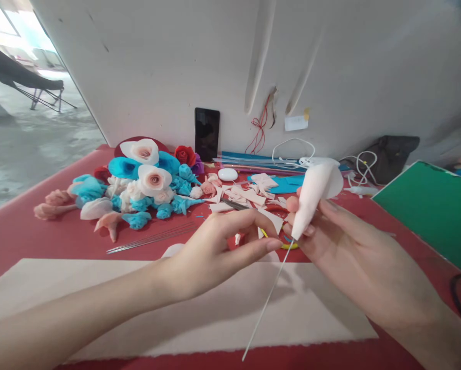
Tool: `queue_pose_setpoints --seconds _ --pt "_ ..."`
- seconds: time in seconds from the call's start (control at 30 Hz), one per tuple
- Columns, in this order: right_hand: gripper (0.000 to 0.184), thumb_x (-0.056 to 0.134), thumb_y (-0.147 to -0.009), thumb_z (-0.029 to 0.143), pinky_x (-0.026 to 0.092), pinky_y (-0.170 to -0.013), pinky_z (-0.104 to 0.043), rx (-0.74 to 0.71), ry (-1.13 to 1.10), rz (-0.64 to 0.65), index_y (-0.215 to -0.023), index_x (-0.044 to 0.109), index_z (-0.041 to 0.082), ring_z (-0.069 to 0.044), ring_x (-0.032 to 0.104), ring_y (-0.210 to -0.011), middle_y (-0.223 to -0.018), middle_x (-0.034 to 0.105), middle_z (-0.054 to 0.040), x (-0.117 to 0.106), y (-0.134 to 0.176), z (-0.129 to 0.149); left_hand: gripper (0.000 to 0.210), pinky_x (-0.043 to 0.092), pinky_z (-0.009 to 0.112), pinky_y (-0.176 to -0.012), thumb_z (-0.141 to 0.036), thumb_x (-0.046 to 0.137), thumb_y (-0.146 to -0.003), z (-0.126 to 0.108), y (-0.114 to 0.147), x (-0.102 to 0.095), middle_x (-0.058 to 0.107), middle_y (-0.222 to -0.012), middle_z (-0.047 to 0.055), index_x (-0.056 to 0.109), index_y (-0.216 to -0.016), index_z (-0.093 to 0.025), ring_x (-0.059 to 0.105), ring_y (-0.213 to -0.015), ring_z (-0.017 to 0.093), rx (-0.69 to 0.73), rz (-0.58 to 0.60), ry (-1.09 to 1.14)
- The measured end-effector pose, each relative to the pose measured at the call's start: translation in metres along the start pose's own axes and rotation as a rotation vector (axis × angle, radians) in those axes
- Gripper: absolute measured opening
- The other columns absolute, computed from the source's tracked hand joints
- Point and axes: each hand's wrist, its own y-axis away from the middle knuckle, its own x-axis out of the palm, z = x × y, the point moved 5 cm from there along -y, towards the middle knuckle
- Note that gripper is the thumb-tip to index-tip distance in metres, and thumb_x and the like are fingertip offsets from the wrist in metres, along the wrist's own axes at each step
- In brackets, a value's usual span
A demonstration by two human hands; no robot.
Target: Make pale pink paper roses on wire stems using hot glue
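My right hand [353, 246] grips a pale pink paper flower [309, 203], its petal wrapped into a cone around a thin wire stem [269, 298]. The stem slants down toward me from the narrow base, its lower end free. My left hand [218, 246] hovers just left of that base, thumb and index fingertips pinched close together, apart from the flower. Whether anything small sits between those fingertips is not visible. Below both hands lies a large pale sheet of paper [199, 313]. Behind them are scissors with yellow-rimmed handles [290, 246], partly hidden.
Finished blue, white and pink paper flowers [155, 180] are heaped at left, with loose wires [149, 241] before them. Paper scraps [249, 195] lie mid-table. A phone [207, 133] leans on the wall. A green board [430, 210] and dark bag [395, 154] stand at right.
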Motion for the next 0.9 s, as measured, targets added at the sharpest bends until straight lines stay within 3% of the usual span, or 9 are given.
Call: queue_pose_setpoints --seconds 0.17,0.27,0.43,0.57,0.73,0.9 --pt "0.034 0.047 -0.093 0.024 0.054 -0.074 -0.018 0.014 0.011 0.053 -0.065 0.066 0.021 -0.011 0.055 -0.078 -0.077 0.056 -0.0024 0.001 -0.002 -0.001 0.01 0.037 0.022 -0.056 -0.026 0.056 -0.083 0.006 0.002 0.001 0.046 -0.062 -0.006 0.054 -0.088 -0.017 0.041 -0.055 0.009 -0.062 -0.03 0.055" --pt "0.031 0.046 -0.094 0.022 0.053 -0.073 -0.017 0.028 -0.015 0.094 -0.07 0.067 0.021 -0.009 0.055 -0.074 -0.076 0.055 -0.0021 0.001 -0.001 -0.002 0.013 0.033 0.022 -0.056 -0.023 0.058 -0.082 0.008 0.003 0.003 0.033 -0.054 -0.01 0.048 -0.09 -0.018 0.036 -0.052 0.009 -0.094 -0.004 0.066" --pt "0.025 0.05 -0.093 0.027 0.053 -0.073 -0.018 0.066 -0.02 0.036 -0.078 0.068 0.018 -0.008 0.055 -0.074 -0.079 0.056 -0.0017 -0.003 0.001 -0.004 0.017 0.035 0.022 -0.056 -0.028 0.058 -0.082 0.008 0.004 0.004 0.051 -0.074 -0.003 0.051 -0.094 -0.019 0.042 -0.058 0.009 -0.116 -0.002 0.072" --pt "0.027 0.043 -0.096 0.027 0.054 -0.075 -0.02 0.062 -0.016 0.089 -0.086 0.066 0.018 -0.009 0.056 -0.077 -0.078 0.056 -0.0003 0.001 0.003 -0.005 0.018 0.041 0.024 -0.061 -0.032 0.058 -0.082 0.007 0.005 0.004 0.058 -0.092 0.003 0.057 -0.094 -0.019 0.055 -0.075 0.015 -0.104 0.005 0.134" --pt "0.029 0.037 -0.098 0.023 0.052 -0.076 -0.017 0.023 -0.003 0.132 -0.089 0.065 0.017 -0.008 0.057 -0.081 -0.084 0.059 -0.0007 0.004 0.002 -0.007 0.019 0.043 0.022 -0.063 -0.036 0.059 -0.083 0.005 0.007 0.006 0.063 -0.084 0.001 0.065 -0.091 -0.02 0.057 -0.078 0.015 -0.147 0.006 0.195" --pt "0.034 0.032 -0.1 0.02 0.05 -0.086 -0.018 -0.051 0.078 0.238 -0.093 0.065 0.017 -0.009 0.058 -0.089 -0.086 0.061 -0.0021 0.01 0.002 -0.005 0.021 0.037 0.014 -0.054 -0.031 0.057 -0.086 -0.003 0.01 0.0 0.063 -0.069 -0.005 0.066 -0.071 -0.02 0.047 -0.058 0.007 -0.152 -0.096 0.235"
